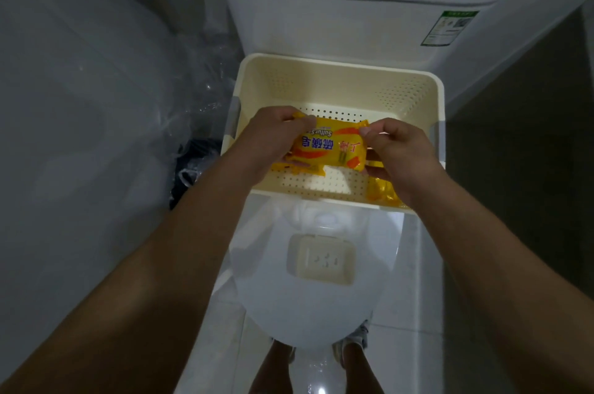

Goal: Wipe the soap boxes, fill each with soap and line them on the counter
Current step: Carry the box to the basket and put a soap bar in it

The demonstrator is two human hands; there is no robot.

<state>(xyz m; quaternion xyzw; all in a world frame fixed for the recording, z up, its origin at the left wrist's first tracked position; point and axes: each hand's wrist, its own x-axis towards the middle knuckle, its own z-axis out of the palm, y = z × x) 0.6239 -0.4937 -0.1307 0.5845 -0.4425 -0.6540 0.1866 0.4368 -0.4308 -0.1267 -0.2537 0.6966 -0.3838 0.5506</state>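
While both hands pinch the top corners of a yellow soap packet (331, 149), left hand (273, 136) and right hand (398, 149) fingers clamped on its ends above the cream basket (337, 72), filling looks barely begun. Just below the fingers, more yellow packets (382, 191) lie in the basket. Nearer the person, one soap box (321, 260) sits empty on the toilet lid (308, 313); no lined-up boxes in view.

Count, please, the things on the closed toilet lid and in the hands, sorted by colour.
Yellow: 3 soap packets, one held by the left hand and the right hand, one under it, one at the basket's near right corner
Cream: 2, the basket and the soap box
Total: 5
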